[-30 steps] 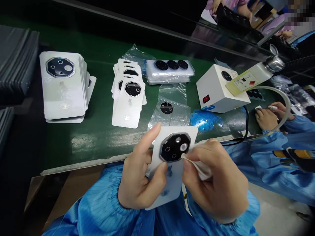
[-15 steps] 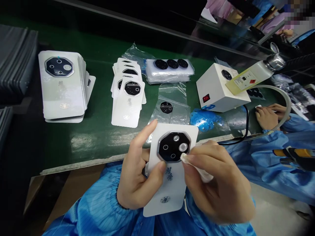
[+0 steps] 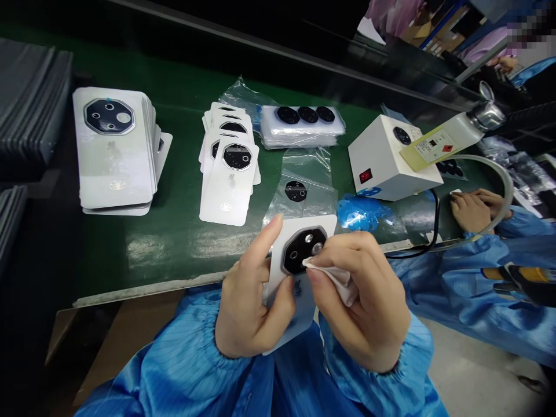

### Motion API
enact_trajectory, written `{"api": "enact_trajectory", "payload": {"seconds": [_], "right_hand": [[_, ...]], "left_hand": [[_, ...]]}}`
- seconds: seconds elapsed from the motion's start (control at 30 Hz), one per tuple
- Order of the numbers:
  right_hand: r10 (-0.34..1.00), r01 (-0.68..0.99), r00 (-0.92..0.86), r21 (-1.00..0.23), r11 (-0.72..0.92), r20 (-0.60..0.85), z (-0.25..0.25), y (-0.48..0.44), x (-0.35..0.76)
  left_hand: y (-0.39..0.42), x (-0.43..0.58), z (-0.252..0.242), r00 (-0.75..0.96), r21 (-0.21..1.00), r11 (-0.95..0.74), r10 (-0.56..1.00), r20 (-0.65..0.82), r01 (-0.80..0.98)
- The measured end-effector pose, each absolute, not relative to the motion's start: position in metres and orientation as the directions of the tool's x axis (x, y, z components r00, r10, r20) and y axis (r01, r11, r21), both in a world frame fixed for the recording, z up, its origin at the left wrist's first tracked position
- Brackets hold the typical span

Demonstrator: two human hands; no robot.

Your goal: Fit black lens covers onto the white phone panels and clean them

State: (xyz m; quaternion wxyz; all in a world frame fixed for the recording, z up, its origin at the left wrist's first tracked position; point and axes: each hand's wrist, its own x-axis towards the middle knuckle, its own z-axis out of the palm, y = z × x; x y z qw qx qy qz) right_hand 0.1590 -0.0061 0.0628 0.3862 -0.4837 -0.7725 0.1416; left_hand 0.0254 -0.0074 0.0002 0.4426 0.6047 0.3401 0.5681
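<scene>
A white phone back cover (image 3: 284, 318) with a black octagonal camera lens panel (image 3: 295, 252) is gripped along its left side by my left hand (image 3: 254, 295), thumb on the front face. My right hand (image 3: 360, 301) pinches a folded white wiping cloth (image 3: 336, 278), whose tip touches the lower right of the panel. The fingers of that hand hide the cover's right edge. Just beyond, a loose black lens panel (image 3: 296, 191) lies on clear plastic bags (image 3: 308, 165).
Stacked white covers stand at left (image 3: 115, 168) and centre (image 3: 228, 191). Behind are bagged lens panels (image 3: 304, 136). To the right are a white box (image 3: 373, 156) with a tilted liquid bottle (image 3: 447, 139), blue film scraps (image 3: 358, 211) and a co-worker's hands (image 3: 473, 211).
The held cover has tilted and shifted slightly up. My right hand has moved left and up, bringing the cloth tip from the panel's right edge further onto its face.
</scene>
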Motion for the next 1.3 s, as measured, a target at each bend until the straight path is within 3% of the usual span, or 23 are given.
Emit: {"api": "enact_trajectory", "payload": {"seconds": [0.43, 0.67, 1.3], "right_hand": [[0.898, 0.573, -0.189, -0.698, 0.429, 0.397, 0.053, -0.004, 0.161], [0.918, 0.451, -0.149, -0.801, 0.394, 0.367, 0.049, -0.007, 0.163], [0.905, 0.502, -0.142, -0.759, 0.415, 0.401, 0.050, -0.003, 0.163]], "left_hand": [[-0.004, 0.025, -0.004, 0.099, 0.897, -0.432, 0.900, 0.424, 0.090], [0.001, 0.026, -0.001, 0.076, 0.863, -0.485, 0.874, 0.479, 0.140], [0.004, 0.026, -0.002, 0.069, 0.835, -0.524, 0.851, 0.521, 0.166]]}}
